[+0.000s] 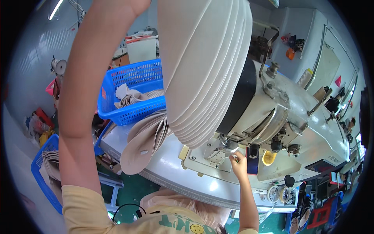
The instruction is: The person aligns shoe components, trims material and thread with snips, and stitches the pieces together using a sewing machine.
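A fanned stack of off-white insole-shaped pieces (204, 74) hangs upright close before me, its lower ends just above the sewing machine's bed. My left arm is raised, and my left hand (136, 4) is cut off by the top edge beside the stack; its fingers are out of view, but the stack is held up on that side. Beside the needle area of the sewing machine (269, 113), my right hand (239, 163) is closed in a pinch. Something small shows at its fingertips, too small to name. More insole pieces (142, 144) lie fanned on the table, left of the stack.
Behind the table's left part stands a blue plastic basket (130, 113) with more pieces in it. Another blue basket (54, 195) sits lower left, near a grey stool (113, 191). The white table (156, 167) has a curved-looking front edge. Shelving and bagged goods line the walls.
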Available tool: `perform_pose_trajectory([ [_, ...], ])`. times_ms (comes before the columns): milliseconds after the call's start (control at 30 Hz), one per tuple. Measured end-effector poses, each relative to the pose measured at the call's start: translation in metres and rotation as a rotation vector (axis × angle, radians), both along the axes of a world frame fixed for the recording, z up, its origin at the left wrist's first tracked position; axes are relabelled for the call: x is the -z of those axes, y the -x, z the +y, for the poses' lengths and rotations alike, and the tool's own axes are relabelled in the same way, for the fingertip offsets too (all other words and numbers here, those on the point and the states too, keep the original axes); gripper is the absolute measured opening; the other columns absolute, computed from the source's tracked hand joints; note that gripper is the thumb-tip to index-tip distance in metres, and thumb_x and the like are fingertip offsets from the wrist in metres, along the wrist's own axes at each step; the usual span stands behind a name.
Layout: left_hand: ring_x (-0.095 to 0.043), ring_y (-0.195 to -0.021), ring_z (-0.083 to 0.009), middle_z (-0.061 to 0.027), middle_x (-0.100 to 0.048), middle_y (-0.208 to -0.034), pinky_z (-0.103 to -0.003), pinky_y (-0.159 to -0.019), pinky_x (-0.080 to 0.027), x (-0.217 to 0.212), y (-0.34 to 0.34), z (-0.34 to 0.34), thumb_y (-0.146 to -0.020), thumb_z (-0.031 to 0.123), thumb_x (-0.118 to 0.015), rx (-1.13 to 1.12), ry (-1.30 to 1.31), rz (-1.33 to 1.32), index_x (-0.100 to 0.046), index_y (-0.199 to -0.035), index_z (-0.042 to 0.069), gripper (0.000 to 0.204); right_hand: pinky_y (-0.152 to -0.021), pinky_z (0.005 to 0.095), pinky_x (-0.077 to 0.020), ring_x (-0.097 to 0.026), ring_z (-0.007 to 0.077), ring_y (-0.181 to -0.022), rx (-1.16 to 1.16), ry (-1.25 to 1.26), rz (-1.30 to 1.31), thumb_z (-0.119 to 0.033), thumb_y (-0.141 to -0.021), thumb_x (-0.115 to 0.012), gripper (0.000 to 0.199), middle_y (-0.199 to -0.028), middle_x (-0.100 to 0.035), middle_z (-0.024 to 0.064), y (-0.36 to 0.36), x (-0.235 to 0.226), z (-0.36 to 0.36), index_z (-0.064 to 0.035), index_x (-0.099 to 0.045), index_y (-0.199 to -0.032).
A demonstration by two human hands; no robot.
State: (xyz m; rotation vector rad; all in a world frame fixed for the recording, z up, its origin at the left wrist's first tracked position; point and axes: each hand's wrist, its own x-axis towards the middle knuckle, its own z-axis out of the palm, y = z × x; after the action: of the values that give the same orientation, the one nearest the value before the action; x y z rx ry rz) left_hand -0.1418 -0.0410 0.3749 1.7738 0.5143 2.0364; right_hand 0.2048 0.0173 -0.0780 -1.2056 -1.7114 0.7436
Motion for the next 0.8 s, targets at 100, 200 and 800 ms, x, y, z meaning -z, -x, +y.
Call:
perform_pose_trajectory([
  [100, -0.061, -0.08, -0.0163, -0.0083, -0.063, -0.086, -0.03, -0.072, -0.05, 0.068, 0.007, 0.008, -0.087, 0.018, -0.061, -0.175, -0.077, -0.108, -0.06, -0.095, 0.0, 0.02, -0.046, 0.0207, -0.027, -0.036, 0.0004, -0.052, -0.006, 0.118, 0.045, 0.002, -0.081, -0.061, 0.007, -0.076, -0.058, -0.0016, -0.008, -0.001, -0.007, 0.0007, -0.063, -0.087],
  [200, -0.051, -0.067, -0.011, -0.0028, -0.055, -0.069, -0.027, -0.054, -0.038, 0.176, 0.055, -0.007, -0.088, 0.032, -0.062, -0.46, 0.054, 0.182, -0.056, -0.068, 0.006, 0.033, -0.047, 0.0196, -0.0291, -0.037, 0.0005, -0.053, 0.021, 0.066, -0.067, 0.003, -0.082, -0.06, 0.011, -0.083, -0.061, 0.0007, -0.027, 0.003, -0.011, 0.0014, -0.065, -0.091],
  [800, -0.059, -0.087, -0.0157, -0.0128, -0.058, -0.113, -0.029, -0.077, -0.05, 0.45, 0.061, -0.072, -0.075, 0.018, -0.076, -0.373, 0.987, 0.634, -0.047, -0.131, 0.001, 0.066, -0.053, 0.0235, -0.0376, -0.046, 0.0079, -0.057, -0.131, -0.056, -0.11, 0.001, -0.083, -0.06, 0.004, -0.073, -0.062, 0.0056, 0.026, -0.024, -0.055, 0.0005, -0.063, -0.086],
])
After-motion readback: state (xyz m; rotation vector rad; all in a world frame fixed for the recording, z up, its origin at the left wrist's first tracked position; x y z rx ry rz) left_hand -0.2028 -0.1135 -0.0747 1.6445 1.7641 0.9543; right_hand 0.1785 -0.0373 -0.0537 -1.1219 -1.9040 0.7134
